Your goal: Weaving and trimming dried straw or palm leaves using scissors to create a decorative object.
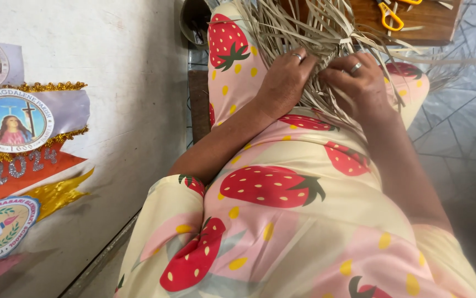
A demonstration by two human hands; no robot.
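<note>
Two hands working a bundle of pale straw strips on the lap.

The left hand (285,83) lies over the near part of the woven strips (315,38), its fingers (304,62) curled down and pinching into the strands; a ring shows on one finger. The right hand (362,83), also ringed, sits just beside it, its fingers bent and closed on a few strips at the same spot, so the two hands nearly touch. The strips fan out loosely above and to both sides of the hands and rest on the person's lap, over a yellow dress (298,209) printed with strawberries. Beyond the strips a brown wooden worktop (431,22) carries yellow-handled scissors (389,16). A white wall (133,83) with round badges and gold tinsel (44,86) stands on the left.
</note>
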